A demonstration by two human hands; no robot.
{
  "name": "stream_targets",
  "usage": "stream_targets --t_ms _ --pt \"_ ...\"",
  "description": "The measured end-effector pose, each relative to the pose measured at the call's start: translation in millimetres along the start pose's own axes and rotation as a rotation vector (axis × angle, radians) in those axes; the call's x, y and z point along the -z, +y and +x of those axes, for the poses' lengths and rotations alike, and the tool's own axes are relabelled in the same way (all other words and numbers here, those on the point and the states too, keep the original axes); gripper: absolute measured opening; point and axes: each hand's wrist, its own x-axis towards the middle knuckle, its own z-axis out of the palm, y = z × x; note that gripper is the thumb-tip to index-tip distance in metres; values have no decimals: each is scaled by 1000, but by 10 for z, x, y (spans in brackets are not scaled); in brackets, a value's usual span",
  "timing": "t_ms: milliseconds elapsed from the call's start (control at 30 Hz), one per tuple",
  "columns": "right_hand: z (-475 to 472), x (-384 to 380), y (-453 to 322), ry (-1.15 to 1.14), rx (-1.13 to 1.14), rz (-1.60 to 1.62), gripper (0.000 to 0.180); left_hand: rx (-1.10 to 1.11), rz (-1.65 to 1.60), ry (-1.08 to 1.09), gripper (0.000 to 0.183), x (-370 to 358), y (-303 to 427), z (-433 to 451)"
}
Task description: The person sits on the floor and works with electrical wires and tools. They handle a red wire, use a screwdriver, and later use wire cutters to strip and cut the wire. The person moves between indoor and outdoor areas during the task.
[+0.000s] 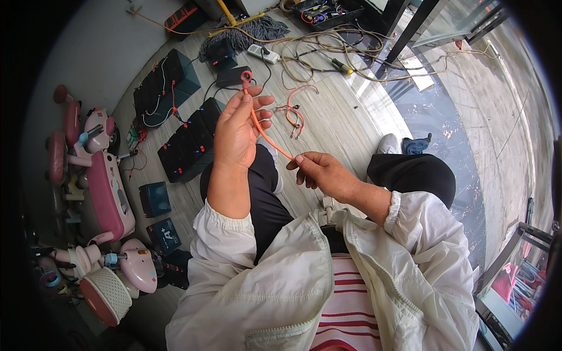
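Observation:
An orange insulated cable [268, 137] runs between my two hands, bowed slightly downward. My left hand [239, 127] pinches it near its upper end, between thumb and forefinger, with the other fingers spread. Above those fingertips sticks up a red ring terminal [246, 77]. The cable's lower end is in the fingertips of my right hand [322, 172], which hide its tip. Beyond my hands, short red jumper leads [301, 115] with ring ends lie on the floor. Left of my left hand stands a row of black batteries [189, 140] with red and blue terminals.
Wired batteries [164, 87] stand farther back left, near a mop [259, 30]. Coiled extension cord [303, 57], a power strip [263, 53] and a screwdriver [341, 66] lie ahead. An open toolbox [327, 13] sits beyond. Pink children's ride-on vehicles [109, 193] line the left side.

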Motion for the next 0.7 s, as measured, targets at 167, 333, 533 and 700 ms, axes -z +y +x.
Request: stream_targets --t_ms 167,333,533,700 --pt "4 10 16 -15 13 27 31 6 6 -11 27 3 -10 1" --pt "7 1 41 9 38 4 29 12 20 1 27 -2 -12 -1" --pt "10 5 27 13 14 -27 29 -17 28 62 29 -30 -9 -11" --pt "18 0 52 2 1 -24 29 -29 38 72 30 -24 -22 -7"
